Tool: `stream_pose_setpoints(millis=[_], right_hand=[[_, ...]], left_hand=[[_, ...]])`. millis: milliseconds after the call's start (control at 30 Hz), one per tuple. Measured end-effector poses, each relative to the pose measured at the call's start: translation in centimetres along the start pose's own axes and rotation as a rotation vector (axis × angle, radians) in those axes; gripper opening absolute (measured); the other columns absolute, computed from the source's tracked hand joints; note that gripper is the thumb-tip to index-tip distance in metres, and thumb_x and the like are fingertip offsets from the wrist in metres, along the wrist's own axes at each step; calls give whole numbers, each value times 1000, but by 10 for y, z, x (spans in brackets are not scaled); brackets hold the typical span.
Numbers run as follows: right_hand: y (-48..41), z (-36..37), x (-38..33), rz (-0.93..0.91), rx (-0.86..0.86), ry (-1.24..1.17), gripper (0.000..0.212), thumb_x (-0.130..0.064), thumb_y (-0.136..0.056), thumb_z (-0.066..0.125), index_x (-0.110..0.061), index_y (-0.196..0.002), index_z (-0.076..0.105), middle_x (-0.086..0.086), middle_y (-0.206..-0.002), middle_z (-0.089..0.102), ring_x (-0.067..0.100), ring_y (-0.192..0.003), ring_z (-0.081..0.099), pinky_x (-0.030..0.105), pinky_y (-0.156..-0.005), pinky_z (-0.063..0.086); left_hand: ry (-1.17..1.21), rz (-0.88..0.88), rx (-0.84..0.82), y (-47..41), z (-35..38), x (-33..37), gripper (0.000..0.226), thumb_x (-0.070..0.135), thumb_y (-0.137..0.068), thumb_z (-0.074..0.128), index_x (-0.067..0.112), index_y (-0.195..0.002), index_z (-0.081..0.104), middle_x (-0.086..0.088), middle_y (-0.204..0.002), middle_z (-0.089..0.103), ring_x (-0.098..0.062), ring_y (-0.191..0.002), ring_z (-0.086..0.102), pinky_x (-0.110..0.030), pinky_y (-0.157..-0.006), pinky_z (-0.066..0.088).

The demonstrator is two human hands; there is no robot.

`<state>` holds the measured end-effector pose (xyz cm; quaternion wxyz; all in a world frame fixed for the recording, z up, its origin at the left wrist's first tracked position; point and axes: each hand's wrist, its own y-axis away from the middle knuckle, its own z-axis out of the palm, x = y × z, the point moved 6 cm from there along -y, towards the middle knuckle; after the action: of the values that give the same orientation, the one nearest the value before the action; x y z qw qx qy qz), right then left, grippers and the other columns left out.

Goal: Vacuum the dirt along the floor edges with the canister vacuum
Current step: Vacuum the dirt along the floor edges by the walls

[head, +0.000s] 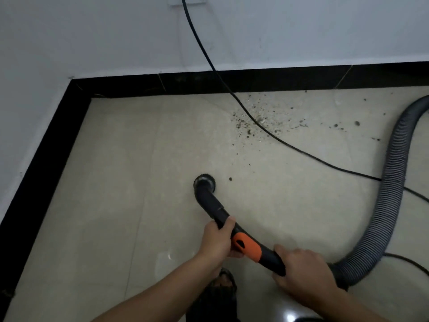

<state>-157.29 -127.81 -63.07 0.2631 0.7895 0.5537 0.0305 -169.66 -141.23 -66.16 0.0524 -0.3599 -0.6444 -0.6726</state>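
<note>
A: Hands first. Left?
B: Left hand (218, 240) wrapped round the black curved pipe (209, 202), thumb on top, just ahead of the orange collar (247, 246).
A: Right?
B: Right hand (301, 268) closed over the same pipe behind the collar, right where the ribbed grey hose (390, 182) joins. Both holding, neither loose.
A: Business end?
B: Round brush head (205, 180) at the pipe's tip, down at the pale floor tile (116, 182), roughly mid-floor, well apart from both walls. Can't tell if the bristles actually touch.
A: Dirt?
B: One crumb (230, 179) just right of the brush head. The main scatter of dirt (246, 122) lies farther off, near the far black skirting (267, 81), spreading right along it.
A: Hose goes where?
B: From the right hand it loops right, climbs away and leaves view at the right edge.
A: Cable?
B: Thin black cord (232, 94) drops down the white wall (92, 43) from a wall plate (197, 0) at the top, crosses the skirting, runs straight through the dirt, then passes under the hose on the right.
A: Anything else?
B: Skirting turns a corner at far left. A foot in a dark sandal (222, 284) below the left wrist.
</note>
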Motion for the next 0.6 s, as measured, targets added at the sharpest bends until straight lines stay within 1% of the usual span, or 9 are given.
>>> stream_pose_setpoints(millis=[33,67,133,167,300,400,467,533,600], right_hand=[[9,-1,7,16,21,-1,24,-45,-77,51,-30,-95,54,1,-82,69,23,-78,69,32,-60,33],[16,-2,13,41,7,10,26,-46,-78,51,-31,-98,55,0,-87,70,23,-83,69,33,-62,34],[20,-4,29,117,-53,40,31,-48,-84,48,-32,-110,49,-2,-103,69,21,-99,65,34,-71,36],[16,-7,38,157,-68,43,31,-48,-85,47,-31,-111,47,-2,-105,68,21,-101,65,33,-72,38],[-36,-45,57,197,49,1,24,-43,-82,55,-29,-101,51,-2,-95,67,24,-96,66,32,-72,43],[-63,-68,56,184,63,-36,17,-40,-82,57,-32,-92,46,-4,-80,55,25,-88,64,30,-66,39],[-56,-68,56,159,76,-3,17,-41,-83,55,-32,-95,47,-4,-82,57,24,-88,64,30,-65,37],[-36,-52,53,126,60,54,21,-42,-85,53,-32,-101,48,-3,-92,64,22,-90,65,30,-65,36],[-22,-34,49,104,27,53,23,-44,-86,50,-31,-105,48,-4,-96,66,20,-91,65,31,-65,35]], left_hand=[[-8,-9,-3,5,8,-7,28,30,-96,57,3,-105,57,-20,-98,67,-34,-78,70,-45,-56,60],[-15,-16,-11,9,18,-10,26,30,-96,56,5,-102,57,-20,-98,67,-34,-79,70,-47,-58,60],[-43,-11,-50,8,38,-5,25,31,-96,57,6,-100,56,-20,-100,67,-36,-81,69,-51,-61,60],[-47,6,-79,1,49,5,27,31,-96,57,4,-100,56,-21,-100,67,-37,-82,69,-51,-59,59],[-59,126,-118,-42,77,76,39,31,-94,60,-2,-114,56,-21,-99,65,-32,-72,66,-36,-42,55],[-69,137,-103,-58,79,111,45,34,-94,60,-2,-119,52,-20,-93,64,-29,-62,65,-32,-41,53],[-69,96,-91,-51,70,101,45,34,-94,60,-2,-120,51,-21,-95,65,-29,-61,65,-33,-42,53],[-80,59,-113,-38,62,70,44,33,-95,59,-3,-118,53,-23,-95,67,-30,-61,67,-33,-45,54],[-101,40,-136,-27,59,47,41,33,-96,57,-3,-115,55,-23,-95,68,-30,-61,67,-34,-47,55]])
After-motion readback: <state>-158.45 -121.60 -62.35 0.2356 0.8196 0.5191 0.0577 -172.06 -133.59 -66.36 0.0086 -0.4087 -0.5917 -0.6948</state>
